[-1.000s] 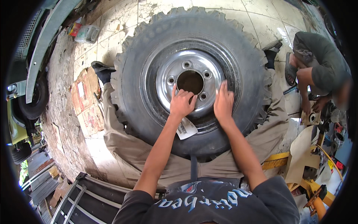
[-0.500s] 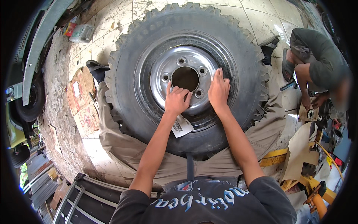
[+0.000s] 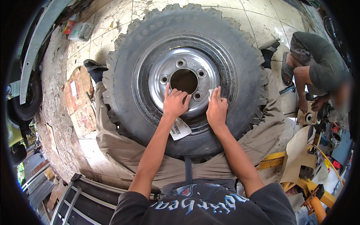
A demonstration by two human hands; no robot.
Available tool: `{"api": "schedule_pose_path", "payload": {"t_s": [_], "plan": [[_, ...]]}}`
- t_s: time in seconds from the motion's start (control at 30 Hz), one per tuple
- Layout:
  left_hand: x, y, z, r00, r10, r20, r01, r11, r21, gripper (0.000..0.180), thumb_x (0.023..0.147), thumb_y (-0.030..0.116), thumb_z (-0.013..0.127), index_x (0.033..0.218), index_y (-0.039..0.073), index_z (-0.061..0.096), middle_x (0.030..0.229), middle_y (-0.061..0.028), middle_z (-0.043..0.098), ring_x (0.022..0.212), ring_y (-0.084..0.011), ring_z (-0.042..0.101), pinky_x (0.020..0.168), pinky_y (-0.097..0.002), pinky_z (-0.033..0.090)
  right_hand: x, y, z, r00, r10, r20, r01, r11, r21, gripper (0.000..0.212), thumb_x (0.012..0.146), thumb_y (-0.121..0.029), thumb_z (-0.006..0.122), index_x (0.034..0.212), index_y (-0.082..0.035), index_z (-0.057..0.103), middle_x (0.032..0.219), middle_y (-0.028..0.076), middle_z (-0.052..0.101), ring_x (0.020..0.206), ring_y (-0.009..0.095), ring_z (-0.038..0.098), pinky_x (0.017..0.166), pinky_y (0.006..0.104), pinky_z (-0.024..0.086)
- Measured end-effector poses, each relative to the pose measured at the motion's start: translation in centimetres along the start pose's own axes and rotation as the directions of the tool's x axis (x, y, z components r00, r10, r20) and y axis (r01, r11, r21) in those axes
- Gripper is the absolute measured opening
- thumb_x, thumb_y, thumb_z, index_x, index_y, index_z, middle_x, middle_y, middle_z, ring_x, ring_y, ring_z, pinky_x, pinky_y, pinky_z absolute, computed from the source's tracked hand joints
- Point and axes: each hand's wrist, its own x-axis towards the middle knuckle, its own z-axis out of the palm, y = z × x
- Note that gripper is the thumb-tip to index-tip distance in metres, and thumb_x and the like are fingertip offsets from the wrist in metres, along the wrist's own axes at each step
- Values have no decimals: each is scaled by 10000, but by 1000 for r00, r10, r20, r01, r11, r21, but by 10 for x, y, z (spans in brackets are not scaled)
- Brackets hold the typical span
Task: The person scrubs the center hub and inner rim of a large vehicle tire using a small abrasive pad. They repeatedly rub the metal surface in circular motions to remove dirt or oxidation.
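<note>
A large knobby tyre (image 3: pixel 123 80) lies flat on the floor between my legs, fitted with a shiny metal wheel rim (image 3: pixel 159 67). My left hand (image 3: pixel 175 103) rests on the rim, thumb and forefinger apart, the forefinger beside a bolt hole and the other fingers by the large centre hole. It holds nothing that I can see. My right hand (image 3: pixel 217 108) presses a small pale, paper-like piece (image 3: pixel 211 92) against the rim's right side; most of it is hidden under the fingers. A white printed label (image 3: pixel 180 129) sticks out below my left wrist.
Flattened cardboard (image 3: pixel 78 99) lies left of the tyre. A co-worker (image 3: pixel 318 60) crouches at the right, hands on a small block with a round bore (image 3: pixel 308 118). A yellow metal frame (image 3: pixel 272 160) stands at lower right, a dark panel with metal rails (image 3: pixel 90 198) at lower left.
My right hand has moved down along the rim's right side, and the pale piece now shows beside its fingertips. My left hand stays in its place on the rim.
</note>
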Motion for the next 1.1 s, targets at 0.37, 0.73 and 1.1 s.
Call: {"api": "schedule_pose_path", "payload": {"t_s": [0.37,0.73,1.1], "plan": [[-1,-4,3,999,36,-24,-35,999,26,170,906,269,681,846,124,746,782,-34,698,867,-210,652,1204,-532,264,16,-13,1,992,-9,-123,8,1000,-7,493,1012,-160,516,1446,65,450,1545,232,428,1010,370,555,948,477,443],[3,-3,4,998,49,-42,-49,999,2,177,911,274,682,840,127,750,778,-28,695,864,-204,649,1198,-539,274,35,-5,-7,995,61,-76,-56,996,73,524,1010,-159,521,1461,85,413,1516,255,450,1043,385,559,954,486,438],[-2,-2,0,999,41,-12,-41,999,-2,163,901,256,690,839,116,747,768,-35,689,853,-216,652,1194,-535,282,21,-3,-5,997,80,-22,-77,993,89,531,1005,-170,526,1454,97,431,1506,231,482,1025,379,553,967,490,425]]}}
